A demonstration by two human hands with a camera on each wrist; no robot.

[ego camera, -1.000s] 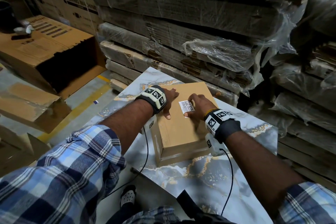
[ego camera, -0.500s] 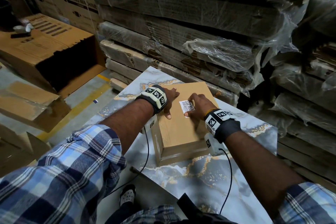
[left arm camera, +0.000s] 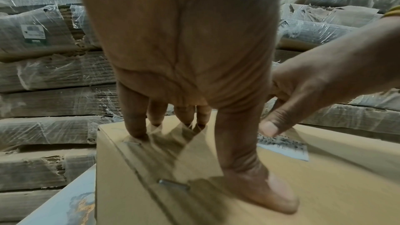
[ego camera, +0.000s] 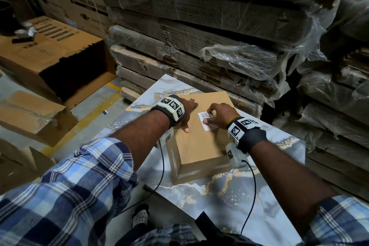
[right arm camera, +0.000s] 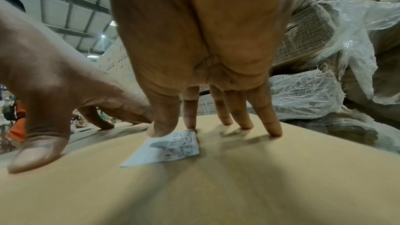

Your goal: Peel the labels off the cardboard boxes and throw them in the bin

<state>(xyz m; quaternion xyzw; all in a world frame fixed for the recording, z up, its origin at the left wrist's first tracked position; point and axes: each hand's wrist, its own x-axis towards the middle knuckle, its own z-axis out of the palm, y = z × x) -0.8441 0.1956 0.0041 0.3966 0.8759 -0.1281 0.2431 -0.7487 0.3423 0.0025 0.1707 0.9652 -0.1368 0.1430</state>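
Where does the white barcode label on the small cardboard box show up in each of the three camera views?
Head: label right of centre, on the box top, under the right hand.
Left wrist: label at right of middle, below the right hand's thumb.
Right wrist: label centre, below the fingertips.
Shared landmark: the cardboard box top.

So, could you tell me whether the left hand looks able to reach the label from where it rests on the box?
Probably yes. The left hand presses on the box top beside the label, nothing between them, though the right hand already covers part of it.
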